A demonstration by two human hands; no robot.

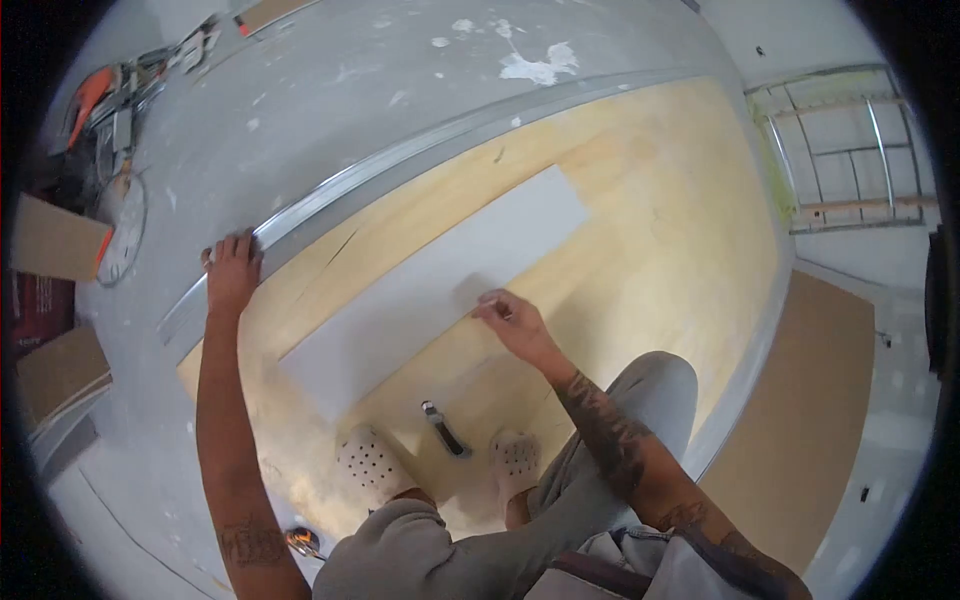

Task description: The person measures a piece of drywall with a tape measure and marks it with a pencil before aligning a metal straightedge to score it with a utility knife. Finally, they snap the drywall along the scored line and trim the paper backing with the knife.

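Note:
My left hand (232, 268) is closed over the near end of a long, shiny metal profile (350, 180), which lies on the floor along the far edge of a yellowish wooden board (650, 260). On that board rests a pale grey rectangular strip of panel (440, 290). My right hand (515, 325) is over the strip's near edge, fingers curled together; whether anything small is between them cannot be made out. A black-handled tool with a silver end, probably a utility knife (445, 432), lies between my feet.
An orange-and-black tool, perhaps a tape measure (303, 541), sits by my left leg. Tools and an orange item (92, 100) are piled at far left, near cardboard boxes (60, 237). A large brown sheet (800, 400) leans at right; a framed wall opening (845, 150) is behind.

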